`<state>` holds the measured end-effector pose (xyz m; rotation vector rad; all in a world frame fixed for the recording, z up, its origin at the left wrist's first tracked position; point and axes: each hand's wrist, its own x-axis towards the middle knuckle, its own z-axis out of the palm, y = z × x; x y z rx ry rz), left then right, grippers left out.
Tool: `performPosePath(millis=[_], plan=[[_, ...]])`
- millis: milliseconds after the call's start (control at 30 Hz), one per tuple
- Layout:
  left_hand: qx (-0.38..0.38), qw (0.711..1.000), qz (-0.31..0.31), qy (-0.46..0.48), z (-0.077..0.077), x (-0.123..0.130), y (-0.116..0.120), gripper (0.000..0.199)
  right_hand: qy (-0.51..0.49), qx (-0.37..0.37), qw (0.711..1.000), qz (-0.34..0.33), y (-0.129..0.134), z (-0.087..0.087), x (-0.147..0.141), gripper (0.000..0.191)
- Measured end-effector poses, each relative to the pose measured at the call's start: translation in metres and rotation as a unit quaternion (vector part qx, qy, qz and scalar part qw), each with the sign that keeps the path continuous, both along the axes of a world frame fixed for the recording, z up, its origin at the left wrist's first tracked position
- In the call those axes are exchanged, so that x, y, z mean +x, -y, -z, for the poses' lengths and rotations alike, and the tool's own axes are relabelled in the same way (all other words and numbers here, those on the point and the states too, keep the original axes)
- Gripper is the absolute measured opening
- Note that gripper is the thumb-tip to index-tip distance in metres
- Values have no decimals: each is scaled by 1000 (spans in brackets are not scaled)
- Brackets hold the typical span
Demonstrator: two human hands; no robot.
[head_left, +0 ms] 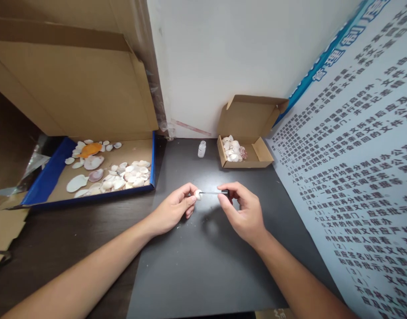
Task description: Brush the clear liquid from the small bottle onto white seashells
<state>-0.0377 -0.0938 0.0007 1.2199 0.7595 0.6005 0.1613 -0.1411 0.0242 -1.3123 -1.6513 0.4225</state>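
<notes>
Between the fingertips of my left hand is a small white seashell, held above the dark mat. My right hand pinches the black cap of a thin brush applicator. Its narrow stem points left, and the tip meets or nearly meets the shell; exact contact is too small to tell. Behind both hands a small clear glass bottle stands upright with a pale label and no cap visible on it.
At left lies an open blue-edged cardboard box holding many shells, with an orange scallop shell among them. A smaller cardboard box with white shells stands at the back right. A printed board borders the right side.
</notes>
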Motion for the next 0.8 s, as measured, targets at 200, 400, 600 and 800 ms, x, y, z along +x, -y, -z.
performPosePath(millis=[200, 400, 600, 800], plan=[[9, 1000, 8, -13, -1, -1, 0, 26, -2, 5, 1000, 1, -1, 1, -1, 10], [28, 999, 22, -29, -2, -1, 0, 27, 0, 10, 1000, 11, 1, 0, -2, 8], [36, 999, 22, -29, -1, -1, 0, 26, 1, 7, 1000, 16, 0, 0, -2, 8], [-20, 1000, -2, 7, -1, 1, -1, 24, -4, -1, 1000, 22, -1, 2, -2, 8]])
